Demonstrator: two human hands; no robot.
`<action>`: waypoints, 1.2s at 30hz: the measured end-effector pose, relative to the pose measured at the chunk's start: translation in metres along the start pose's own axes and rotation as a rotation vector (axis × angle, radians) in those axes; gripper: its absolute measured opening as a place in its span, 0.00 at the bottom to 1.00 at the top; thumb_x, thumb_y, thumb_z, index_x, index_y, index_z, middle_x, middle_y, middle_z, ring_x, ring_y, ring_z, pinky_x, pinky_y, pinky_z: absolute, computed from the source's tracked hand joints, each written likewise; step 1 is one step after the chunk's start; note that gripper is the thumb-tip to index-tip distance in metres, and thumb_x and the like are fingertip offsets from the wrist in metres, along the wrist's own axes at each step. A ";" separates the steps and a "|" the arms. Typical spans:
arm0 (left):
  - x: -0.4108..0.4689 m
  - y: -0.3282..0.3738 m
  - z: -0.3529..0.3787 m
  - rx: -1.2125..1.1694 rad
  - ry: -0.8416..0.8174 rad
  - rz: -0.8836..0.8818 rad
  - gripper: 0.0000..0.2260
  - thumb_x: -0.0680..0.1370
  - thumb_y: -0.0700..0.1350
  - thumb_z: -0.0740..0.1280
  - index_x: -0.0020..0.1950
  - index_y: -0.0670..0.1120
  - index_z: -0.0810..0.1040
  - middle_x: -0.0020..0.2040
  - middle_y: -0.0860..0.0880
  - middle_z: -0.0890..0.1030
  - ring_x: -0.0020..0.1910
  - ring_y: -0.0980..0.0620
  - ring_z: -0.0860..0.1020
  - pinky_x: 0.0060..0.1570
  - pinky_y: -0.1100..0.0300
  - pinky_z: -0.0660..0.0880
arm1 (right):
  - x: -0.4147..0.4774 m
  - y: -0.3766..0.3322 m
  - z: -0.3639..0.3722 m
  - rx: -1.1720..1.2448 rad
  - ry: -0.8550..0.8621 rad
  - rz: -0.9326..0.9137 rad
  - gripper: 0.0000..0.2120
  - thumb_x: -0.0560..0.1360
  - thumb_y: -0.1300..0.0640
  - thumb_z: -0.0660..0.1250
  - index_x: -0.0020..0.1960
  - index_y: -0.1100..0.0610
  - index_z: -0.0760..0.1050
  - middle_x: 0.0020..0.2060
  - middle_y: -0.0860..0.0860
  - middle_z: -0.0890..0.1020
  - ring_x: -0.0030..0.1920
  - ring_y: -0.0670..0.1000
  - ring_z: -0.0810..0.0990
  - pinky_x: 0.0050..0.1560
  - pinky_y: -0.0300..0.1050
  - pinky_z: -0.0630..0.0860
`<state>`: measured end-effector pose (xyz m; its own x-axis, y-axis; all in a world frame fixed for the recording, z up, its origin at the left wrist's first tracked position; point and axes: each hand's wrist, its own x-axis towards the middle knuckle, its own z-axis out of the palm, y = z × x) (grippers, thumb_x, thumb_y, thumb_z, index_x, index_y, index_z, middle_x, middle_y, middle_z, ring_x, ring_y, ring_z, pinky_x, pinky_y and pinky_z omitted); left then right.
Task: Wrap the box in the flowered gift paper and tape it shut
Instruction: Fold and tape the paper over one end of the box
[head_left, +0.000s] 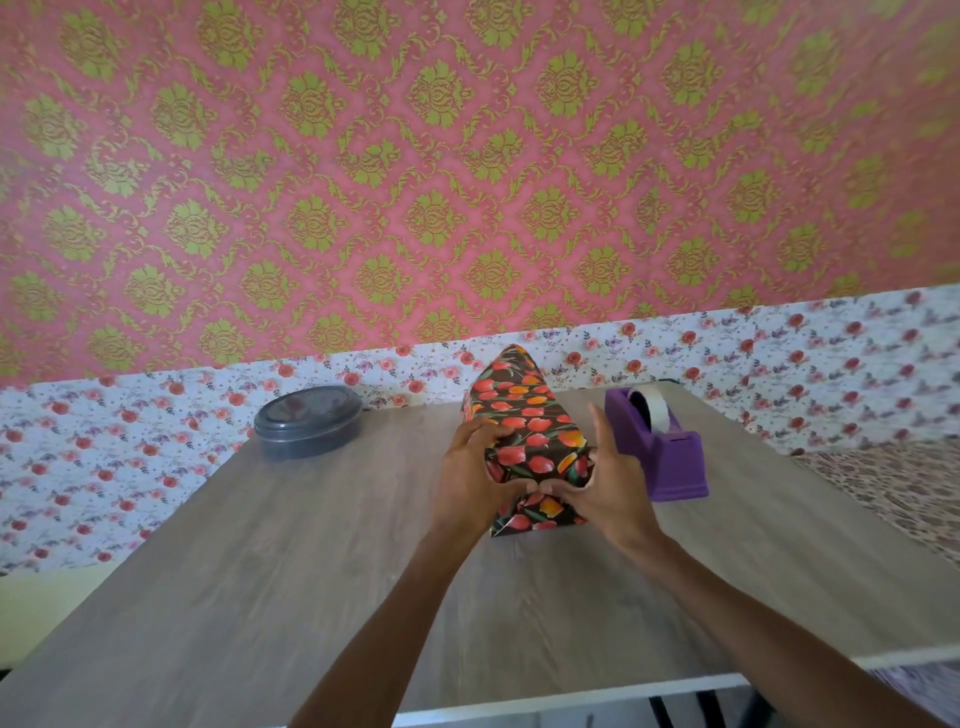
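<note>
The box (524, 421), covered in dark paper with red and orange tulips, lies on the wooden table (311, 545) near its middle, long axis pointing away from me. At the far end the paper sticks up in a point. My left hand (470, 473) holds the near left side, fingers curled over the top edge. My right hand (605, 480) holds the near right side, thumb pressing the near end; both thumbs meet there. A triangular paper flap (535, 517) lies flat on the table below my thumbs.
A purple tape dispenser (665, 447) with a roll of clear tape stands just right of the box. A round dark lidded container (309, 421) sits at the back left. The table's near edge runs along the bottom; a patterned wall rises behind.
</note>
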<state>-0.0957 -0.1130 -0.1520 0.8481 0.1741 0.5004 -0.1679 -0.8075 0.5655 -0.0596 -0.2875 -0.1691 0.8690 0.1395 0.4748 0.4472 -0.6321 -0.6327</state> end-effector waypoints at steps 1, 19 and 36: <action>0.002 0.004 0.005 -0.001 -0.005 0.001 0.34 0.65 0.54 0.80 0.68 0.51 0.73 0.71 0.52 0.69 0.68 0.51 0.70 0.66 0.60 0.68 | 0.001 0.005 -0.002 -0.010 0.006 0.000 0.59 0.61 0.36 0.75 0.80 0.54 0.46 0.59 0.57 0.82 0.58 0.54 0.81 0.51 0.39 0.74; 0.014 0.030 0.025 0.164 -0.121 -0.058 0.40 0.65 0.58 0.79 0.71 0.52 0.62 0.72 0.48 0.61 0.65 0.45 0.74 0.62 0.49 0.76 | 0.041 0.058 -0.075 -0.059 0.192 0.050 0.05 0.76 0.57 0.70 0.52 0.54 0.82 0.43 0.46 0.84 0.42 0.45 0.81 0.43 0.37 0.78; 0.018 0.024 0.032 0.119 -0.126 -0.041 0.40 0.66 0.57 0.79 0.71 0.52 0.62 0.72 0.48 0.60 0.66 0.45 0.73 0.62 0.49 0.76 | 0.090 0.058 -0.116 0.555 -0.226 0.924 0.07 0.75 0.68 0.70 0.45 0.63 0.72 0.45 0.57 0.76 0.42 0.58 0.76 0.44 0.63 0.81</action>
<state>-0.0684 -0.1471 -0.1505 0.9106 0.1423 0.3879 -0.0773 -0.8636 0.4982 0.0199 -0.4002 -0.0921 0.9112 -0.0391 -0.4100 -0.4112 -0.1423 -0.9004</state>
